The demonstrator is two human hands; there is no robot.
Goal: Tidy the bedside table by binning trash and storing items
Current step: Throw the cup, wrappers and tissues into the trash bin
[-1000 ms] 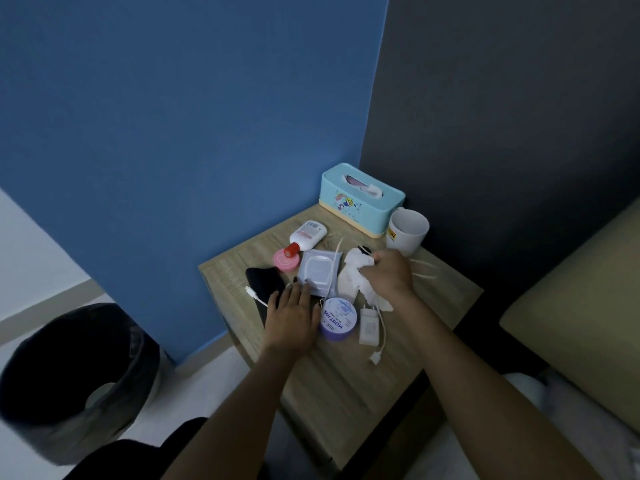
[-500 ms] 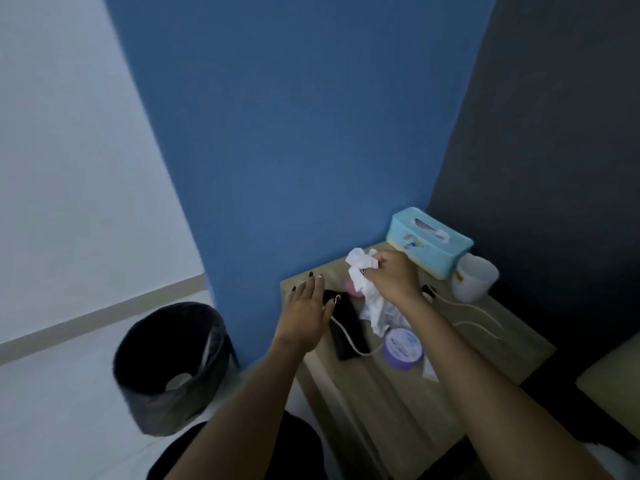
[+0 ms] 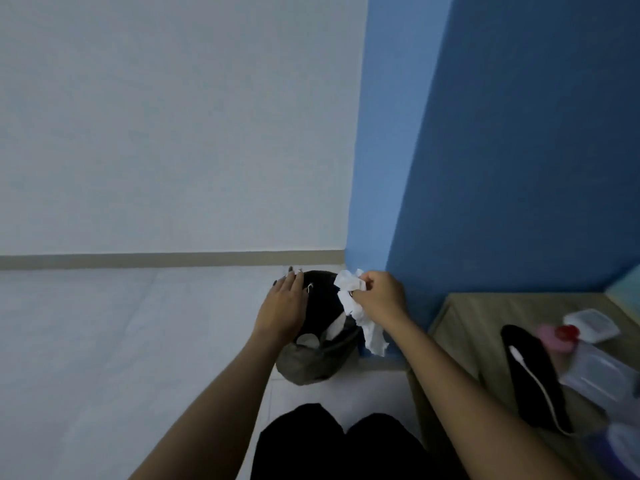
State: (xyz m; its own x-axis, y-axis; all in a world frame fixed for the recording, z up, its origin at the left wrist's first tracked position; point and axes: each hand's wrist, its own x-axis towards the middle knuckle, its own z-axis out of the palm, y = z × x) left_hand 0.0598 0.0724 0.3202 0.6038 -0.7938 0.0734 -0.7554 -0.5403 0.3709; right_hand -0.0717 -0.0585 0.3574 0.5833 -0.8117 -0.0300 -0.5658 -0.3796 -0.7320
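Note:
My right hand grips a crumpled white tissue, which hangs over the right rim of a black-lined bin on the floor. My left hand hovers flat over the bin's left side, fingers spread and nothing in it. The bin holds some pale scraps. On the wooden bedside table at the right lie a black phone with a white cable, a clear plastic pack, a pink lid and a small white bottle with a red cap.
A blue wall corner stands just behind the bin. A white wall and pale tiled floor fill the left. My dark-clothed knees are at the bottom. A purple tin sits at the table's near right edge.
My view has swung left from the table to the bin. My right hand carried the tissue from above the table to over the bin, and my left hand moved over the bin too.

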